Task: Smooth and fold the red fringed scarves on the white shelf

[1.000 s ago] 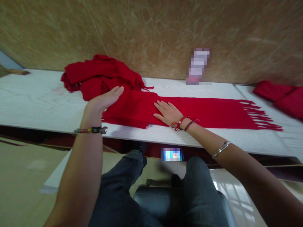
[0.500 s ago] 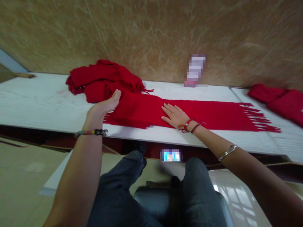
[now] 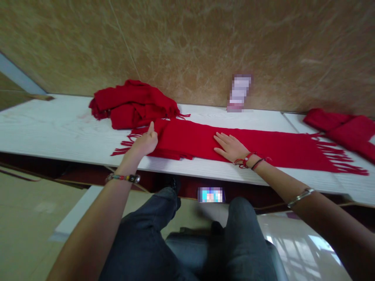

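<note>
A red fringed scarf [image 3: 193, 136] lies lengthwise on the white tabletop, folded in layers toward its left end. My right hand [image 3: 231, 147] rests flat on its middle, palm down and fingers stretched out. At the left end, beside the fringe [image 3: 121, 148], my left hand [image 3: 146, 142] is closed with the thumb up, its curled fingers at the scarf's edge. Just what those fingers pinch is partly hidden. Behind the left hand sits a crumpled heap of red scarves [image 3: 134, 103], touching or nearly touching the flat one.
Another folded red scarf [image 3: 340, 128] lies at the right, near the flat scarf's fringed end. A blurred-out card or paper [image 3: 239, 93] leans against the brown marbled wall [image 3: 187, 47]. Below the table's front edge, a lit screen [image 3: 211, 195] shows above my knees.
My left hand has come down from the heap and curled its fingers at the scarf's left end. The right hand and the scarf's right fringe have shifted right; more left fringe shows.
</note>
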### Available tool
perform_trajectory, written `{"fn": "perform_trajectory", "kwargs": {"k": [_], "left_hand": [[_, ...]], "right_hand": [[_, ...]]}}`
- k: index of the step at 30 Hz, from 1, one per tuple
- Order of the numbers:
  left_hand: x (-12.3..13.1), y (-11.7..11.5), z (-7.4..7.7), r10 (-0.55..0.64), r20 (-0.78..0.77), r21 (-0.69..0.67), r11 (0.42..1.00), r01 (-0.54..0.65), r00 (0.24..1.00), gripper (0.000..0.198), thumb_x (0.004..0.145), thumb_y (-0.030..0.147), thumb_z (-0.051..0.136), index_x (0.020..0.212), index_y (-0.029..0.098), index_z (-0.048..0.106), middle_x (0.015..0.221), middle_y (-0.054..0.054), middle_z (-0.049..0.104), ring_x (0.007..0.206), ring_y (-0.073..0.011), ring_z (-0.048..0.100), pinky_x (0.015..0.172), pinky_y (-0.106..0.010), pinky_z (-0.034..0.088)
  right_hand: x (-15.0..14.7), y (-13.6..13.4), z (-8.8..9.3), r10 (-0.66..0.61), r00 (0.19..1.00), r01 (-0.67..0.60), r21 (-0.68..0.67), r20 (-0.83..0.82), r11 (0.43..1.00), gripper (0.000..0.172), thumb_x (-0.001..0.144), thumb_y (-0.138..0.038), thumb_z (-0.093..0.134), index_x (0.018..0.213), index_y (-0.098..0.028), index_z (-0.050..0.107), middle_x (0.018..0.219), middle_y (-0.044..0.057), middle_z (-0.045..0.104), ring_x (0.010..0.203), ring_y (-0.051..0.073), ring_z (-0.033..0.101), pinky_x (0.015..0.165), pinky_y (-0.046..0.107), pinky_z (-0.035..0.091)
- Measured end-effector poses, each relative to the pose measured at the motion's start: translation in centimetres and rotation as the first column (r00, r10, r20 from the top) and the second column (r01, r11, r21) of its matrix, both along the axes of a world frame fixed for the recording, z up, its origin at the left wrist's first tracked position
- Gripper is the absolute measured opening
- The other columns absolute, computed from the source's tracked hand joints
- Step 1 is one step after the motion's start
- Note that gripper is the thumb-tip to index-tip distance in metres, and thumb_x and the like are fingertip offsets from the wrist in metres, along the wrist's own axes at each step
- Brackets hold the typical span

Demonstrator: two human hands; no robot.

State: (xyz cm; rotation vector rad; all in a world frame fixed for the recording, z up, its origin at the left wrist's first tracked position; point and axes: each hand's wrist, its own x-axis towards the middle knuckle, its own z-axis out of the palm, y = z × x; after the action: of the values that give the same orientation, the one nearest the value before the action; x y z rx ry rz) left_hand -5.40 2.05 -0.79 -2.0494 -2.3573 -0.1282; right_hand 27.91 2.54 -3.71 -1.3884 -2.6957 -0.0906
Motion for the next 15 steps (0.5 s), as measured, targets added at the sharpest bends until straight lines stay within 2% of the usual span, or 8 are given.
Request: {"fn": "perform_trajectory", "kwargs": {"k": [2, 6, 9, 15], "left_hand": [[1.3, -1.5, 0.1, 0.019, 0.044, -0.009, 1.000, -0.018, 0.999, 0.059, 0.092, 0.025, 0.014, 0.148, 0.010, 0.025, 0.153, -0.010, 0.028, 0.140, -0.0268, 0.029, 0.111, -0.051, 0.027], [1.2, -3.0, 0.3, 0.013, 0.043, -0.110, 0.994, -0.008, 0.999, 0.057, 0.094, 0.028, 0.015, 0.149, 0.016, 0.027, 0.157, -0.004, 0.019, 0.143, -0.0301, 0.018, 0.112, -0.060, 0.019], [-1.1, -3.6, 0.3, 0.042, 0.011, -0.134, 0.990, -0.040, 0.999, 0.056, 0.095, 0.031, 0.015, 0.149, 0.018, 0.026, 0.157, -0.003, 0.017, 0.143, -0.0319, 0.016, 0.112, -0.061, 0.015], [-8.3, -5.5, 0.0, 0.192, -0.060, -0.149, 0.968, -0.199, 0.979, 0.056, 0.096, 0.032, 0.013, 0.150, 0.018, 0.022, 0.158, -0.003, 0.015, 0.144, -0.0342, 0.013, 0.111, -0.063, 0.014]], "right_hand": [[0.0, 0.0, 0.1, -0.004, 1.000, 0.004, -0.002, 0.004, 1.000, 0.063, 0.095, -0.049, 0.027, 0.144, -0.011, 0.037, 0.151, 0.012, 0.032, 0.139, 0.025, 0.030, 0.113, 0.046, 0.027], [-0.2, -0.1, 0.2, -0.011, 1.000, 0.011, -0.007, 0.019, 1.000, 0.062, 0.095, -0.048, 0.030, 0.144, -0.011, 0.037, 0.151, 0.012, 0.032, 0.139, 0.026, 0.030, 0.113, 0.045, 0.027], [-0.2, -0.2, 0.1, -0.019, 1.000, 0.019, -0.003, 0.014, 1.000, 0.061, 0.095, -0.048, 0.031, 0.144, -0.013, 0.038, 0.151, 0.012, 0.033, 0.139, 0.025, 0.030, 0.113, 0.044, 0.027], [-0.2, 0.0, -0.3, -0.009, 1.000, 0.009, 0.024, -0.009, 1.000, 0.061, 0.095, -0.049, 0.029, 0.143, -0.014, 0.040, 0.150, 0.011, 0.035, 0.139, 0.026, 0.032, 0.112, 0.046, 0.029]]}}
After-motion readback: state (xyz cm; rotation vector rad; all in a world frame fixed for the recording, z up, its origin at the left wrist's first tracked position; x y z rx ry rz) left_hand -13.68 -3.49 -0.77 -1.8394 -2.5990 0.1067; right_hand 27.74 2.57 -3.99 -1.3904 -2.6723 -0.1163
